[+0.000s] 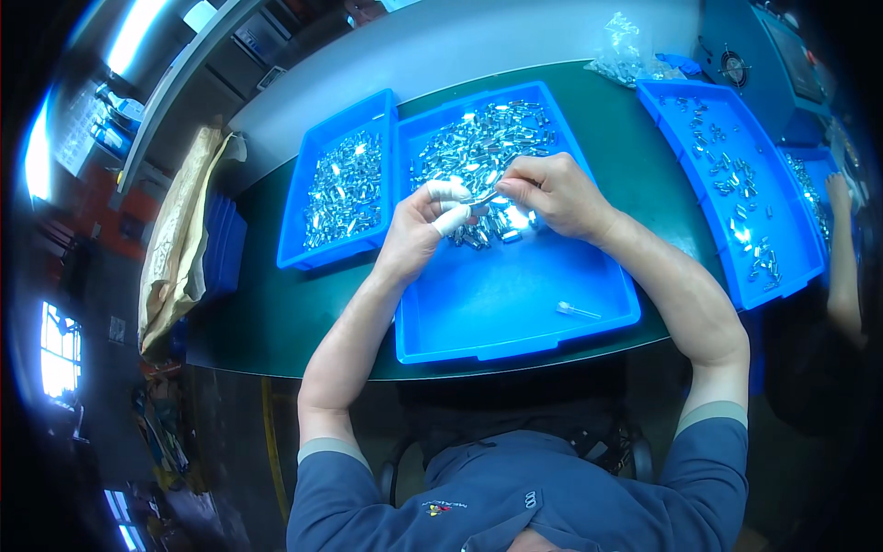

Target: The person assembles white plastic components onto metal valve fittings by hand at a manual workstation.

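Both hands meet over the middle blue tray [515, 342], above a heap of small shiny metal parts [487, 133]. White finger covers wrap the thumb and forefinger of my left hand [416, 230], which is closed in a pinch on a small metal part [480, 201]. My right hand [563, 196] is closed too, its thumb and forefinger pinched at the other end of that part. Whether the right fingers hold a separate thin piece, I cannot make out. A small clear plastic piece with a thin stem [578, 311] lies in the tray's near right area.
Left stands a second blue tray [292, 230] of metal parts; right, a third tray [736, 287] with scattered parts. A clear plastic bag [618, 55] lies at the back of the green table [244, 317]. Brown paper [175, 244] covers blue bins. Another person's arm [842, 248] reaches in at far right.
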`<state>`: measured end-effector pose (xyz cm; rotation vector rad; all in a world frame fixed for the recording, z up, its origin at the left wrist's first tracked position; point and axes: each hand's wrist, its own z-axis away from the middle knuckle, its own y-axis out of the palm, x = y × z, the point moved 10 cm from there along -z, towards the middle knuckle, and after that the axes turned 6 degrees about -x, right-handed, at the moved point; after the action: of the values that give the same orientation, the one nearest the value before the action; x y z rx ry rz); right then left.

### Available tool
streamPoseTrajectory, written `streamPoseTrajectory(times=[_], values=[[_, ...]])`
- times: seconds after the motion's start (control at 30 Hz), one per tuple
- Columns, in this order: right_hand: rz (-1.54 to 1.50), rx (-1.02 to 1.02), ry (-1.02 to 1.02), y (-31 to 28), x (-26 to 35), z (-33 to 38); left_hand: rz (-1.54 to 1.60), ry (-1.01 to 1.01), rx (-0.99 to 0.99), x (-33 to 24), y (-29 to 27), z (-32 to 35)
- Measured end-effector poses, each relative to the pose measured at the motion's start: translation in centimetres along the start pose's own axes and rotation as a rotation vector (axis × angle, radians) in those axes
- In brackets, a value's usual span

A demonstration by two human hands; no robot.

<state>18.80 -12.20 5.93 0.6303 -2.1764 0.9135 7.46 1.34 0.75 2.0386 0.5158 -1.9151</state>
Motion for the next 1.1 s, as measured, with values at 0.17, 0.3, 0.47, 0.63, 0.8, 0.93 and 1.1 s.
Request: streamPoseTrajectory(times=[0.17,0.3,0.47,0.63,0.8,0.93,1.1], values=[[-0.007,0.000,0.004,0.0,-0.1,0.0,-0.104,-0.004,0.060,-0.4,1.2,0.6],[0.003,0.003,-0.017,0.2,0.1,0.0,-0.205,0.022,0.059,-0.3,1.2,0.8],[0.052,0.015,-0.027,0.2,0.2,-0.1,-0.314,0.089,0.015,-1.0,1.3,0.9],[0.050,0.035,-0.029,0.4,-0.1,0.1,-0.346,0.102,-0.019,-0.5,0.9,1.0],[0.018,0.120,0.021,1.1,-0.4,0.3,-0.435,0.132,-0.045,-0.9,0.6,1.5],[0.001,0.106,0.043,0.9,-0.7,0.3,-0.453,0.174,-0.056,-1.4,0.9,1.5],[-0.020,0.086,0.016,0.8,-0.9,-0.1,-0.607,0.271,-0.079,-2.5,0.3,1.6]])
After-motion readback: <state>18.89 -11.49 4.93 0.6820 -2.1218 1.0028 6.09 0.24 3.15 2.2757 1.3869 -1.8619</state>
